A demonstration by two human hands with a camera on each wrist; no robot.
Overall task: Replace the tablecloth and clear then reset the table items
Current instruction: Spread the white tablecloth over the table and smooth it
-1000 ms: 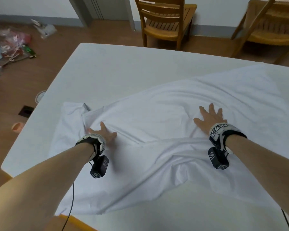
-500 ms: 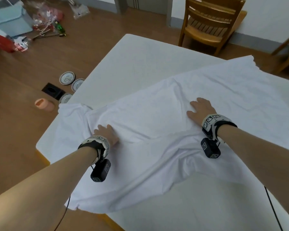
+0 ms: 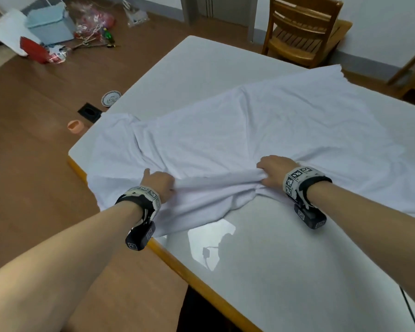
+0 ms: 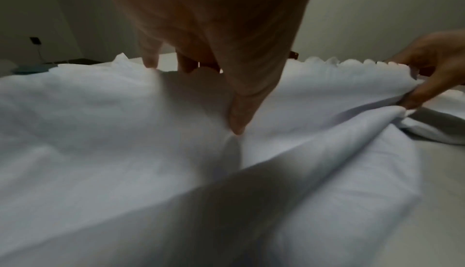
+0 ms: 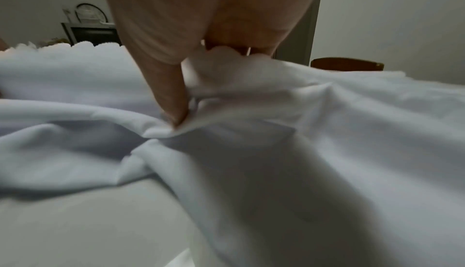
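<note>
Hands formerly flat, left hand point(image 3: 159, 182) and right hand point(image 3: 274, 171) now pinching bunched tablecloth point(image 3: 249, 130), pulled nearer

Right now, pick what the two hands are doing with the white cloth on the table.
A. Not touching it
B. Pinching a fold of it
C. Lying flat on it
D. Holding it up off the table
B: the left hand and right hand each pinch a bunched ridge of the cloth, which lies on the table.

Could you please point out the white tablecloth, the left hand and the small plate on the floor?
white tablecloth point(image 3: 261, 130), head view, flat middle of the cloth.
left hand point(image 3: 159, 182), head view, back of the hand.
small plate point(image 3: 110, 98), head view, centre of its face.
</note>
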